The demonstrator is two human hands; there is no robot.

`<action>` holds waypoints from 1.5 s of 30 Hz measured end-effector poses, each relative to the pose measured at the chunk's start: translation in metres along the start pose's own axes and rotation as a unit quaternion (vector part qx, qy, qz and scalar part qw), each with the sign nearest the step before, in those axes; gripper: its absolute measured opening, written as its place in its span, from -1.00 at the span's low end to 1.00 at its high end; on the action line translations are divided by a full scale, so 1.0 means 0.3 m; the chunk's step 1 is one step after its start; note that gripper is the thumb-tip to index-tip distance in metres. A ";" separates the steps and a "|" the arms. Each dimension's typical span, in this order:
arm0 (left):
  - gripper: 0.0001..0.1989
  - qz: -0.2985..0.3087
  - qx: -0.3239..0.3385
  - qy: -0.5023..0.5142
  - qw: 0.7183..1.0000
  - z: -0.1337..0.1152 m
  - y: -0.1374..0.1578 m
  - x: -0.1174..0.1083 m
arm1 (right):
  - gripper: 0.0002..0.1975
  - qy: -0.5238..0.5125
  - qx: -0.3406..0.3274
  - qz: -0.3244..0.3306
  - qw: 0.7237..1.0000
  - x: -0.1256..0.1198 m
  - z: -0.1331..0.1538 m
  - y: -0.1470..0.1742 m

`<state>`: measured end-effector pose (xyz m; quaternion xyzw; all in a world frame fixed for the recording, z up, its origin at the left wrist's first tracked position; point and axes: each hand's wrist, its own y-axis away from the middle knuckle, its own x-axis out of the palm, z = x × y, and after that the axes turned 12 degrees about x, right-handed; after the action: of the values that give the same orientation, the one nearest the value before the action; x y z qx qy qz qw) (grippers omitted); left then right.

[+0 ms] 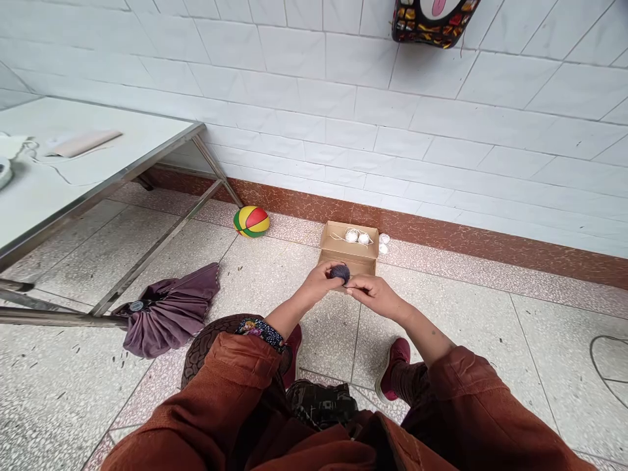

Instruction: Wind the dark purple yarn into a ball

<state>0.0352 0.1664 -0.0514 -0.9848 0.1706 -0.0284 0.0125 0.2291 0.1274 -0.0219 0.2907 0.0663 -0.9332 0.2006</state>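
A small ball of dark grey-purple yarn is held in the fingers of my left hand, which are closed around it. Right beside it, my right hand is closed in a pinch on the yarn at the ball's lower right edge; the strand itself is too fine to follow. Both hands are above an open cardboard box on the floor by the wall. White yarn balls with loose strands lie in the far part of the box. More white yarn lies just outside its right side.
A metal-framed white table stands at the left with cloth on top. Below it, a purple folded umbrella lies on the floor. A colourful ball rests near the tiled wall. A patterned bag hangs above; a wire lies far right.
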 end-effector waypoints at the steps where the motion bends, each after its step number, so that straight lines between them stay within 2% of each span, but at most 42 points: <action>1: -0.56 0.018 0.007 -0.031 0.999 0.006 0.002 0.001 | -0.79 -0.020 0.006 -0.015 1.000 -0.005 0.006 -0.004; 3: -0.40 0.083 0.007 -0.035 0.996 0.007 0.010 0.006 | -0.79 -0.045 0.024 -0.063 0.997 -0.012 0.004 -0.016; 5: -0.20 0.156 0.001 0.025 0.987 -0.005 0.021 0.012 | -0.79 -0.044 0.044 -0.107 0.992 -0.012 -0.019 -0.032; 7: -0.12 0.191 0.005 0.097 0.977 -0.028 0.030 0.015 | -0.79 -0.018 0.071 -0.131 0.989 -0.006 -0.054 -0.044; 10: -0.33 0.153 0.004 0.194 0.969 -0.060 0.031 0.014 | -0.81 0.029 0.105 -0.124 0.986 0.010 -0.104 -0.048; 12: -0.52 0.098 -0.016 0.248 0.964 -0.067 0.024 0.010 | -0.83 0.050 0.107 -0.108 0.987 0.022 -0.121 -0.041; 15: -0.65 0.014 -0.059 0.292 0.954 -0.055 0.012 0.003 | -0.82 0.084 0.092 -0.091 0.988 0.033 -0.117 -0.022; 19: -0.71 -0.058 -0.087 0.245 0.964 -0.023 0.003 -0.003 | -0.84 0.088 0.043 -0.049 0.994 0.028 -0.071 -0.002; 22: -0.67 -0.066 -0.079 0.138 0.985 -0.005 0.002 -0.004 | -0.84 0.037 -0.008 -0.022 0.999 0.012 -0.025 -0.002; 24: -0.54 -0.031 -0.064 0.072 0.995 -0.001 0.007 -0.001 | -0.84 0.008 -0.023 -0.041 0.999 0.001 -0.008 -0.012; 26: -0.33 0.039 -0.044 0.058 0.997 -0.004 0.017 0.003 | -0.83 -0.002 -0.015 -0.080 0.997 -0.006 -0.012 -0.028; 29: -0.13 0.147 -0.016 0.122 0.981 -0.024 0.032 0.006 | -0.81 0.013 0.032 -0.126 0.991 -0.002 -0.053 -0.051; 31: -0.15 0.173 -0.009 0.178 0.969 -0.041 0.038 0.003 | -0.79 0.028 0.068 -0.133 0.988 0.008 -0.088 -0.058; 33: -0.26 0.154 -0.015 0.222 0.963 -0.056 0.037 -0.003 | -0.79 0.043 0.094 -0.129 0.986 0.020 -0.115 -0.057; 38: -0.56 0.046 -0.066 0.283 0.956 -0.065 0.025 -0.011 | -0.80 0.086 0.118 -0.112 0.983 0.041 -0.139 -0.033; 42: -0.70 -0.015 -0.087 0.334 0.938 -0.062 0.021 -0.005 | -0.81 0.148 0.119 -0.095 0.977 0.053 -0.129 -0.015; 45: -0.74 -0.054 -0.081 0.330 0.939 -0.060 0.019 -0.007 | -0.80 0.170 0.109 -0.080 0.976 0.058 -0.102 -0.006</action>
<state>0.0303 0.1614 -0.0337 -0.9258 0.1131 -0.3381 -0.1257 0.2311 0.1304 -0.0568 0.4593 0.0205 -0.8846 0.0779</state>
